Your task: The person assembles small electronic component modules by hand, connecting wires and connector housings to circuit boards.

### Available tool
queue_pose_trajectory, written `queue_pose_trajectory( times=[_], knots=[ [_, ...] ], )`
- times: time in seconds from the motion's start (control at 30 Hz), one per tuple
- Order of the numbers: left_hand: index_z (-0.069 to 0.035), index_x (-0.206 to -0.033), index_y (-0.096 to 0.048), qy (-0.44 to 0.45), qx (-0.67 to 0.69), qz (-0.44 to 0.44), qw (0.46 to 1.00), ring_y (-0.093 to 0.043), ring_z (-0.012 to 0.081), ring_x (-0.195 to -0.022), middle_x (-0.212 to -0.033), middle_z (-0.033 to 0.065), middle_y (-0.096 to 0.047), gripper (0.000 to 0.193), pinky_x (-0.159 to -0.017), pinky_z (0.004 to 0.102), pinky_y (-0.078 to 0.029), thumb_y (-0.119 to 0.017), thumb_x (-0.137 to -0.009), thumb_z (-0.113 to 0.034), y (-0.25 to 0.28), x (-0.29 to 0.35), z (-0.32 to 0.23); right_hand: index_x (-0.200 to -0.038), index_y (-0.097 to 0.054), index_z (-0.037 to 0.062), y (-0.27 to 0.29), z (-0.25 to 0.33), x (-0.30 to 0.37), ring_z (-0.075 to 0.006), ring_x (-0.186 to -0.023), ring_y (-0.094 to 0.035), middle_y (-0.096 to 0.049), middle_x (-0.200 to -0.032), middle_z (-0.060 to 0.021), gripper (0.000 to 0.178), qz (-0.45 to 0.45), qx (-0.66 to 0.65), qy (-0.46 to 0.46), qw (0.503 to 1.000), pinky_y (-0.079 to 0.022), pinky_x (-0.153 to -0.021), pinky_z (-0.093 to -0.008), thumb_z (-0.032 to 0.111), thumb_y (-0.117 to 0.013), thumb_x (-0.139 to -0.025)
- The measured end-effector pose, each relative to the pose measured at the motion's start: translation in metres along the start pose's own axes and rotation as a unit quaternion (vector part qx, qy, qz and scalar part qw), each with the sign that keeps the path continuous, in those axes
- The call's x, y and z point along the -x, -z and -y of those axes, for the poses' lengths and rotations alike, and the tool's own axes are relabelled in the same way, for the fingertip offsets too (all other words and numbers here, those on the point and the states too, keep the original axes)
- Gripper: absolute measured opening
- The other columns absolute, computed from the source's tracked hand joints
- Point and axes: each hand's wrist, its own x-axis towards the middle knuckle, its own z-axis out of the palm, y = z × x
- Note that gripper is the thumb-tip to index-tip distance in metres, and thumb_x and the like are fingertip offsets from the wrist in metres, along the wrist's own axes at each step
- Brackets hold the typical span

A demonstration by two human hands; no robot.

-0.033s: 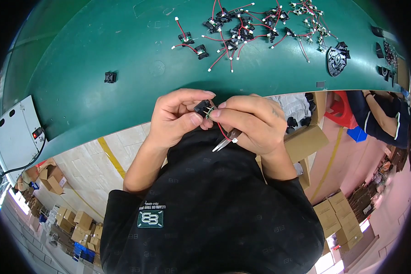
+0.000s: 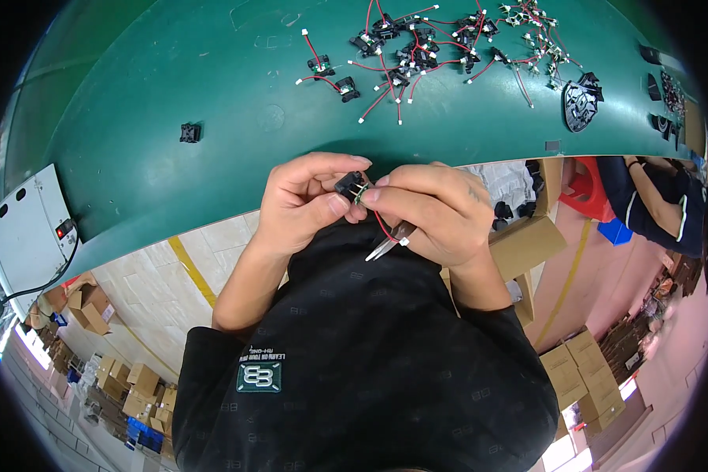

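Between the thumb and fingers of my left hand is a small black plastic housing, held tilted. My right hand pinches a small green circuit board against the housing's near right side, where thin pale pins show between the two. From the board a red wire runs down to a white connector. Silver tweezers are tucked under the right hand's fingers, points toward my body. Both hands are closed, just off the table's near edge. The fingertips partly cover the board.
Several black housings with wired boards lie at the back of the green table. A lone black housing sits left, a black shell right. A grey metal box stands far left. Cardboard box and another person's arm are right.
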Motion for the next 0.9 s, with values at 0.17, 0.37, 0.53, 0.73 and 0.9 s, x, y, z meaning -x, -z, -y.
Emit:
queue_pose_trajectory(
  times=[0.17,0.37,0.53,0.73,0.9],
  knots=[
    [0.006,-0.121,-0.055,0.0,-0.002,0.0,1.0,-0.066,0.0137,-0.08,-0.096,0.0115,-0.066,0.035,-0.07,0.0269,-0.055,-0.062,-0.088,-0.002,0.003,0.001,0.001,-0.083,-0.072,0.0094,-0.001,0.0,0.002,-0.0157,-0.058,-0.062,-0.065,-0.079,-0.0033,0.027,0.007,0.002,-0.002,1.0,-0.048,-0.05,-0.0254,0.001,-0.078,-0.058],
    [0.006,-0.121,-0.056,0.004,-0.032,-0.015,0.999,-0.067,0.0148,-0.086,-0.097,0.0106,-0.065,0.034,-0.075,0.0273,-0.057,-0.061,-0.088,0.002,0.002,0.002,-0.002,-0.083,-0.072,0.0094,-0.001,-0.001,0.001,-0.015,-0.058,-0.062,-0.065,-0.08,-0.0029,0.028,0.021,0.008,-0.011,1.0,-0.048,-0.049,-0.0252,0.0,-0.077,-0.057],
    [0.006,-0.121,-0.057,0.01,-0.049,-0.024,0.998,-0.066,0.0141,-0.082,-0.095,0.0096,-0.065,0.035,-0.074,0.0269,-0.057,-0.062,-0.087,0.002,0.001,0.001,-0.005,-0.083,-0.072,0.0096,-0.002,-0.001,0.001,-0.0142,-0.059,-0.062,-0.065,-0.08,-0.0025,0.029,0.022,0.001,-0.019,1.0,-0.048,-0.049,-0.0247,-0.003,-0.075,-0.057],
    [0.003,-0.12,-0.061,0.015,-0.126,-0.034,0.991,-0.065,0.011,-0.076,-0.092,0.0083,-0.064,0.036,-0.067,0.0218,-0.052,-0.063,-0.084,0.004,0.0,0.002,-0.011,-0.083,-0.072,0.0094,-0.005,-0.003,0.001,-0.0137,-0.059,-0.061,-0.065,-0.08,-0.0028,0.032,0.017,-0.003,-0.02,1.0,-0.048,-0.049,-0.0247,-0.005,-0.075,-0.055],
    [0.001,-0.119,-0.064,0.004,-0.208,-0.047,0.977,-0.06,0.0067,-0.068,-0.085,0.0061,-0.064,0.04,-0.057,0.0195,-0.045,-0.066,-0.079,0.006,-0.001,0.002,-0.013,-0.083,-0.072,0.0085,-0.004,-0.005,0.001,-0.0133,-0.059,-0.061,-0.065,-0.08,-0.0031,0.033,0.017,-0.007,-0.022,1.0,-0.048,-0.049,-0.0242,-0.007,-0.074,-0.054]
  ],
)
